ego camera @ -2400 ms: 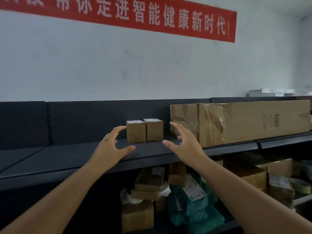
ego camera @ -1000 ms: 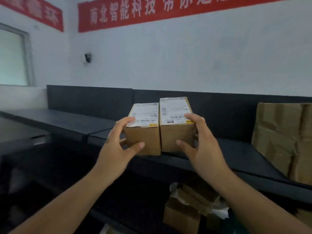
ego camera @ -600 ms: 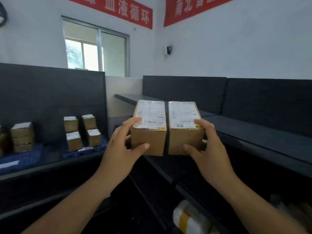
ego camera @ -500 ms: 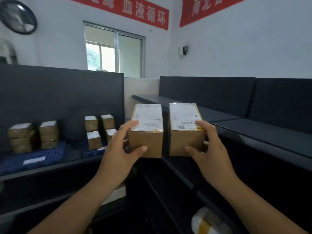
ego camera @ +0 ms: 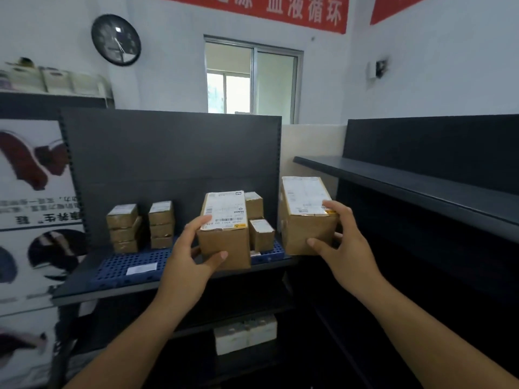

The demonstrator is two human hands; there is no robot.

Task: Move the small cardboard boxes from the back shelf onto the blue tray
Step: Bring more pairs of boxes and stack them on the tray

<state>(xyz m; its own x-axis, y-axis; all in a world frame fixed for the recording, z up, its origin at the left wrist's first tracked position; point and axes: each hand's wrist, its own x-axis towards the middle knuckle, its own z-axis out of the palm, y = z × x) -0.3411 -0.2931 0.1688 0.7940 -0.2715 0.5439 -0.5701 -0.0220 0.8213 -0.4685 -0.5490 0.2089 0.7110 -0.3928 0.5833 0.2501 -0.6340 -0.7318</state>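
Two small cardboard boxes are held up before a dark shelving unit, one in each of a person's bare hands. The left hand (ego camera: pixel 187 258) closes its grip round the left box (ego camera: pixel 224 244), with the thumb across the near face and the fingers at the edge of the labelled top. The right hand (ego camera: pixel 346 248) has its grip on the right box (ego camera: pixel 304 223), thumb low on the front and fingers curled over the top corner.

Both boxes are in the air, apart from each other, with white shipping labels facing up. In the view the left box overlaps the right half of the blue tray (ego camera: pixel 132 262), which lies on the unit's shelf. The right box sits just past the tray's right end.

On the tray stand a left stack (ego camera: pixel 123 228) and a second stack (ego camera: pixel 161 224), each of three small boxes. More small boxes (ego camera: pixel 262 234), perhaps two or three, are partly hidden behind the left box. A white slip (ego camera: pixel 141 268) lies on the tray's bare grid.

A dark side shelf (ego camera: pixel 407 181) runs along the right wall. Above hang a round clock (ego camera: pixel 116 39), a window (ego camera: pixel 252 80) and a red banner (ego camera: pixel 306 9).
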